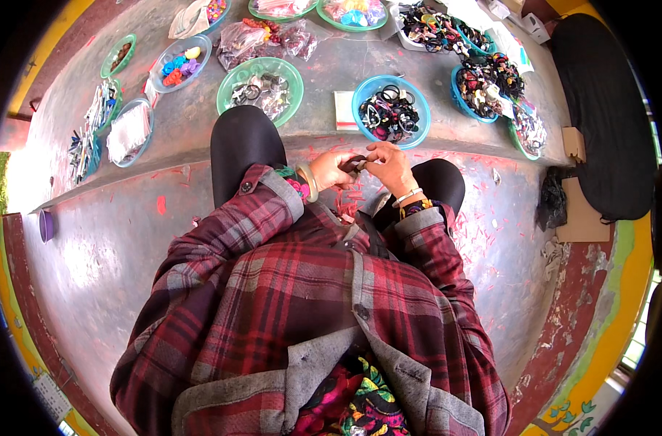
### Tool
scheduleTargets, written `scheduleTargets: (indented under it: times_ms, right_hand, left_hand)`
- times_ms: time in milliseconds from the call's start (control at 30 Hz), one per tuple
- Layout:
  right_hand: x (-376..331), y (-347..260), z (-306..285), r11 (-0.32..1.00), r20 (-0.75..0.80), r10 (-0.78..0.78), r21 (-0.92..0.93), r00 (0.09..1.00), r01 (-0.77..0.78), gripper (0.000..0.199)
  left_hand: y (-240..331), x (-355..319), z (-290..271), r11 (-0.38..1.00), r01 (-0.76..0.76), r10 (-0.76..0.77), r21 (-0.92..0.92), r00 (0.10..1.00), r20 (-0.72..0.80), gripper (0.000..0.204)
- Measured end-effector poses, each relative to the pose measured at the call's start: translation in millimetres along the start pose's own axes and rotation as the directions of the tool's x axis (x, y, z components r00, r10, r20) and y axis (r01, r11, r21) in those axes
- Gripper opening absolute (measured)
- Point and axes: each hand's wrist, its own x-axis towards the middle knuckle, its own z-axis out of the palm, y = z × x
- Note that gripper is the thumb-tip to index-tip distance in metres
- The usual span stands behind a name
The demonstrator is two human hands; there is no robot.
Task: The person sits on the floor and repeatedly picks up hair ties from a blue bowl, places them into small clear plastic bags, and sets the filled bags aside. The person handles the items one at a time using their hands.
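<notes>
The left hand [331, 171] and right hand [392, 170] come close together between the raised left knee [247, 132] and right knee [444, 182]. The left hand's fingers curl inward in a pinch; the right hand, its back upward, has bent fingers. The left arm [229, 231] and right arm [438, 251] reach forward, bent at the elbows and angled inward.

Grey ledge [320, 102] carries green bowls [297, 94], blue bowls [425, 109], plastic bags [236, 45]; red scraps [161, 206] litter the floor [113, 247]

No words, numbers or signs can be read on anything in view.
</notes>
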Motion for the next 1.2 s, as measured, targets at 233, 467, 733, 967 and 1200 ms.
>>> scheduleTargets:
  times_ms: [233, 467, 733, 967, 1200]
  right_hand:
    - [-2, -1, 3, 0.999, 0.011, 0.048, -0.012, 0.999, -0.048, 0.007]
    - [-2, -10, 3, 0.992, -0.090, -0.047, -0.120, 0.995, 0.036, 0.004]
    - [-1, -8, 1, 0.999, 0.030, 0.012, 0.038, 0.999, -0.014, 0.011]
    - [-1, 5, 3, 0.986, 0.028, 0.121, 0.109, 0.992, -0.123, 0.017]
    - [-1, 5, 8, 0.958, -0.028, 0.286, 0.020, 0.958, -0.286, 0.020]
  left_hand:
    - [0, 1, 3, 0.979, 0.009, 0.019, 0.205, 0.991, -0.132, 0.048]
    - [5, 1, 7, 0.972, 0.000, 0.035, 0.233, 0.989, -0.145, 0.046]
    - [14, -1, 6, 0.977, 0.048, -0.019, 0.207, 0.990, -0.142, 0.041]
    - [3, 3, 4, 0.980, -0.045, 0.059, 0.193, 0.996, -0.069, 0.042]
    - [-1, 3, 7, 0.920, -0.107, 0.161, 0.377, 0.980, -0.115, 0.047]
